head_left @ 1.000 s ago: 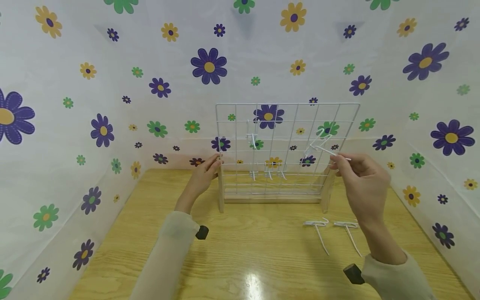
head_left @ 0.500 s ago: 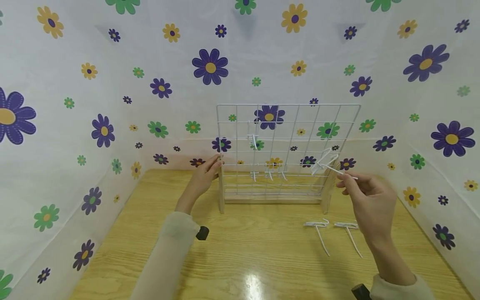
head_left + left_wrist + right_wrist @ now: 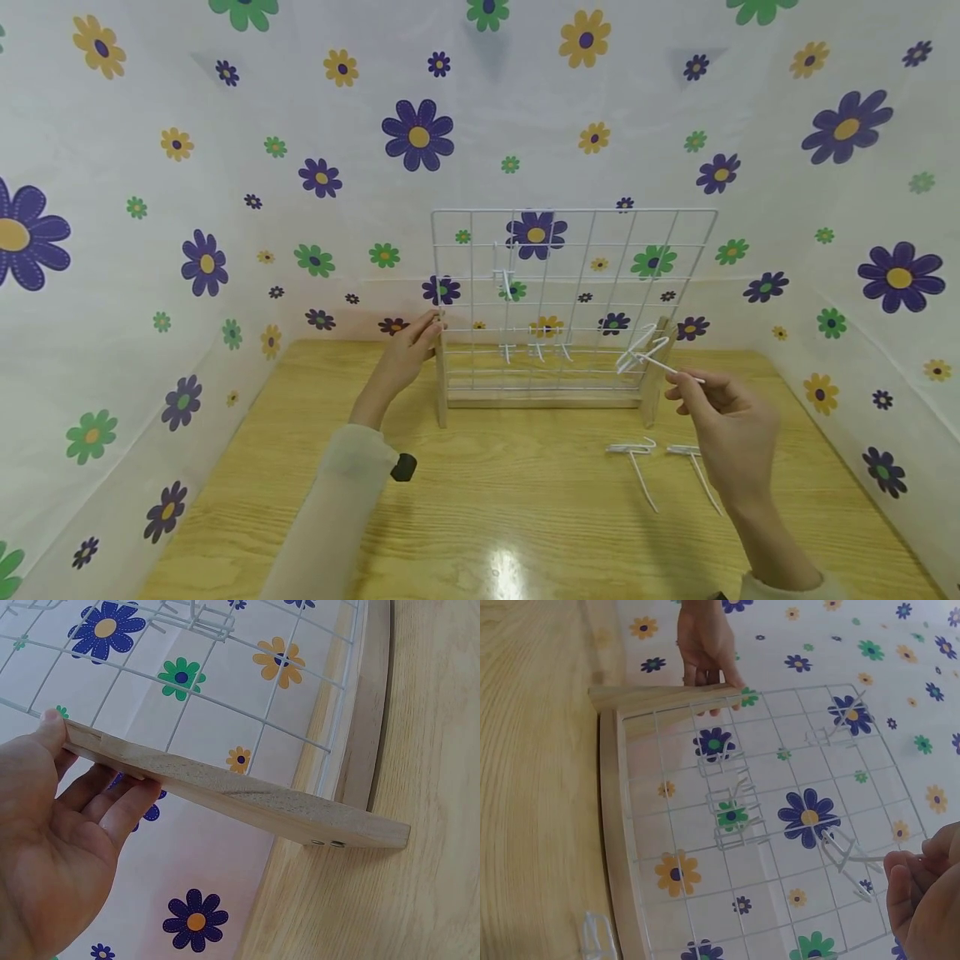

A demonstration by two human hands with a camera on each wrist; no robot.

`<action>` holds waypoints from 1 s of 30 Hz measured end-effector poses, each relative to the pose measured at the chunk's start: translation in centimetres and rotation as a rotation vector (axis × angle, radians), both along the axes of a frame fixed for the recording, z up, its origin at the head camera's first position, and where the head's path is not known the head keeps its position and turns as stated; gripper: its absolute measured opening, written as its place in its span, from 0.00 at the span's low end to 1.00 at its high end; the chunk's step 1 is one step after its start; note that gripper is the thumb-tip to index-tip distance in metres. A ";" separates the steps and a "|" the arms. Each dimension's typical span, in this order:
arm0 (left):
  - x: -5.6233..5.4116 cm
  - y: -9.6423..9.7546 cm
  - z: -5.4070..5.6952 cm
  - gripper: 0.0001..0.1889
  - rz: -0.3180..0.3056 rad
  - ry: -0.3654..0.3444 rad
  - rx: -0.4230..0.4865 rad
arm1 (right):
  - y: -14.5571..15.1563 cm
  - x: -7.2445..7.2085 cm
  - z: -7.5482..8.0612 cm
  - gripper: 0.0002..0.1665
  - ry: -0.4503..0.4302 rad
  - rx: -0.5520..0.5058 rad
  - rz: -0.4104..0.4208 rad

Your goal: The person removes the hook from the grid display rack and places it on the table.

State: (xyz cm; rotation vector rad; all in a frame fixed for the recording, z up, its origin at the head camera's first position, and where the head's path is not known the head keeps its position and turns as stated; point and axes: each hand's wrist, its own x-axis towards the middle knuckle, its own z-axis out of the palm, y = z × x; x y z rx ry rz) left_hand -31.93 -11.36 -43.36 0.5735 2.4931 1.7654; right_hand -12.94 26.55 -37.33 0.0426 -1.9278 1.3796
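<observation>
Lowered since the earlier view are your right hand (image 3: 733, 437) and its hook (image 3: 640, 357), which are now further down the right part of the grid (image 3: 573, 210). Your left hand (image 3: 405, 357) has not shifted from the left post (image 3: 442, 383). Note finger state: on the right, thumb and fingertips are together, pinching the hook near the free end of its stem; on the left, thumb and fingers are clamped on the top of the left post. Note hook position: its two-pronged head is tilted across the lower right of the grid, near the right post (image 3: 651, 400); whether it touches the wires cannot be told from these views. Four hung hooks (image 3: 506, 282) are on the grid, one high and three low in a row. Two loose hooks (image 3: 630, 449) lie on the table (image 3: 480, 492), below the held one. Caution: your pinch sits well apart from the head, so the hook may twist in your fingers if a prong snags. Should only one prong catch a wire, the hook would probably sit askew. Pushing hard could tip the grid if your left grip slackens. Dropping your right wrist risks knocking the loose hooks.
</observation>
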 end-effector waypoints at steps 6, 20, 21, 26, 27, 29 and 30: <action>0.1 -0.1 0.1 0.32 0.006 -0.011 -0.008 | 0.0 0.1 -1.1 0.04 -0.012 0.018 0.009; 0.2 -0.1 0.3 0.30 -0.007 -0.013 0.015 | -1.3 0.4 -4.8 0.03 -0.054 -0.040 0.035; 0.1 -0.1 0.1 0.30 -0.008 -0.005 0.018 | -1.4 0.4 -5.1 0.03 -0.045 -0.044 0.038; 0.2 0.0 0.1 0.30 0.000 -0.011 0.015 | -2.0 0.5 -6.4 0.03 -0.031 -0.037 0.043; 0.1 0.0 0.0 0.30 0.002 -0.011 0.016 | -2.1 0.5 -6.6 0.03 -0.029 -0.035 0.047; 0.1 0.0 0.0 0.30 0.002 -0.007 0.015 | -2.3 0.6 -7.0 0.04 -0.032 -0.028 0.054; 0.1 0.0 0.0 0.30 0.003 -0.005 0.014 | -2.4 0.7 -7.2 0.04 -0.034 -0.022 0.058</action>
